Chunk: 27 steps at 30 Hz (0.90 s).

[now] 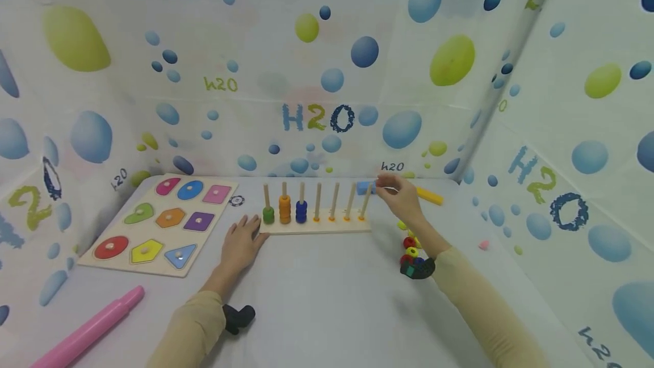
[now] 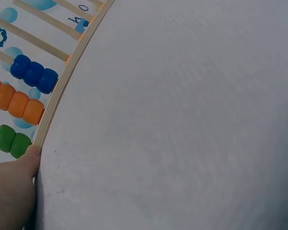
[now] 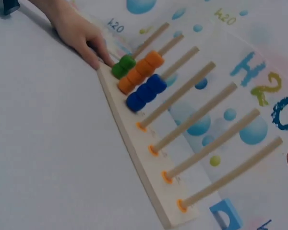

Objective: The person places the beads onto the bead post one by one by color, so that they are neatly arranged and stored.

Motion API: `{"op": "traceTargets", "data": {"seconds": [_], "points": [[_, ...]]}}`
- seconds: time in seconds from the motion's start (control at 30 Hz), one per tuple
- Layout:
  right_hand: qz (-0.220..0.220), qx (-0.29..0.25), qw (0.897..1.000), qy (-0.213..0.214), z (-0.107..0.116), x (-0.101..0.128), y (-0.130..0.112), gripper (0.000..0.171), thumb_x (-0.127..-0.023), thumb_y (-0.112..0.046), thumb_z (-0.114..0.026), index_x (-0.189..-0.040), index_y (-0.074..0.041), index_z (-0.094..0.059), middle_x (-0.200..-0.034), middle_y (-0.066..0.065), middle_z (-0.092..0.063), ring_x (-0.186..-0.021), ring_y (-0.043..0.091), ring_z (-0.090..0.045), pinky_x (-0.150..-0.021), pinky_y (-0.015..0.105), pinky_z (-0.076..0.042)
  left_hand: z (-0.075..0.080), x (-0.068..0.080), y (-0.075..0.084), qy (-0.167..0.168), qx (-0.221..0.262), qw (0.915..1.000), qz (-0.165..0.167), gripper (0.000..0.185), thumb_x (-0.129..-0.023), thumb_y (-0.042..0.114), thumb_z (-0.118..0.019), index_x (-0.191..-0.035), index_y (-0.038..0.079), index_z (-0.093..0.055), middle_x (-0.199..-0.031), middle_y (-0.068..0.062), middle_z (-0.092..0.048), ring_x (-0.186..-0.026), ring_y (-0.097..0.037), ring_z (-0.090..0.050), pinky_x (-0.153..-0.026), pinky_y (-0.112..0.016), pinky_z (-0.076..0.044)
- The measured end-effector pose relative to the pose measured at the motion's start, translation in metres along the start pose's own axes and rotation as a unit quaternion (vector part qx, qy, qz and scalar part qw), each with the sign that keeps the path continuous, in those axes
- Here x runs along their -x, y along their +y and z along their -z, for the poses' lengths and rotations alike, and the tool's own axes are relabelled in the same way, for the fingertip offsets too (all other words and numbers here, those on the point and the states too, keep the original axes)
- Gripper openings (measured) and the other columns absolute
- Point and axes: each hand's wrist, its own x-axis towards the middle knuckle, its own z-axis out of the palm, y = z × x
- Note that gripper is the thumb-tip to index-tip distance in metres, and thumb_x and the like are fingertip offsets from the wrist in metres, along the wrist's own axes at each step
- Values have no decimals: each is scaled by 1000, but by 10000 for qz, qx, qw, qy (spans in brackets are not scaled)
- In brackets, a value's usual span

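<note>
Wooden peg rack [image 1: 327,228] spans the gap between the two hands. Left hand [image 1: 241,246] is on the counter [image 1: 322,300] at the rack's left end, fingers loosely extended, thumb touching the front corner of the base. Right hand [image 1: 401,195] is raised by the tip of the far-right peg, fingers bent toward the thumb; can't tell if it pinches anything.

Seven pegs in a row. Going away from left hand: two green beads [image 1: 268,215] nearest, then the taller stack of orange beads [image 1: 285,209], then three blue beads [image 1: 301,212]. Four bare pegs run on from there toward right hand, orange marks round their feet.

Around right hand: blue arch block [image 1: 364,188] just left, partly hidden by the fingers; yellow block [image 1: 430,196] to its right. Near side, by the wrist: loose beads [image 1: 412,252] in yellow, red and blue, partly covered by the black wrist mount [image 1: 418,268]. Well right: small pink piece [image 1: 483,245], type unclear.

Left of left hand: wooden shape puzzle [image 1: 163,201], nine coloured pieces in three rows. Near-left, past the forearm: pink marker [image 1: 87,331], lying diagonally.

Beyond both hands: white backdrop [image 1: 276,44], blue and green drops, H2O lettering.
</note>
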Motion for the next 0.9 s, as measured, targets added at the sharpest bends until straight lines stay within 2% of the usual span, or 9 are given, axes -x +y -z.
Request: {"op": "traceTargets", "data": {"seconds": [0.13,0.33,0.57,0.73,0.9], "points": [[-282,268,9992,38,26,18,35,28,-89,-13,-66,-115,-2,-60,-108,12,-66,-101,22,-62,-86,21,-51,-1,0,-1,-16,21,10000,6,56,-95,33,-56,-135,-5,-46,-140,-23,-43,-134,-44,-27,-112,-57,-12],[-712,732,9948,-41,57,60,58,29,-89,-14,-66,-114,0,-59,-106,13,-66,-99,25,-63,-84,19,-51,0,-1,-2,-60,-9,10000,30,56,-95,33,-55,-136,-4,-45,-141,-22,-42,-134,-43,-27,-112,-56,-11],[-1037,753,9913,-308,74,103,84,29,-89,-12,-66,-114,2,-59,-105,13,-66,-99,26,-62,-83,18,-51,2,1,-1,-42,43,9999,91,56,-95,31,-56,-136,-5,-45,-141,-23,-42,-135,-44,-26,-112,-56,-11],[-914,648,9915,-658,74,128,86,27,-87,-4,-67,-111,5,-60,-103,17,-66,-95,28,-64,-80,18,-53,1,1,-1,-85,45,9999,105,56,-95,30,-56,-136,-5,-44,-141,-23,-41,-135,-44,-25,-112,-56,-10],[-817,595,9912,-860,69,142,65,31,-81,6,-68,-110,10,-58,-103,22,-64,-94,37,-63,-80,30,-56,-1,-2,-1,-131,3,9998,119,56,-96,32,-55,-137,-4,-43,-142,-23,-40,-135,-43,-24,-113,-56,-9]]}}
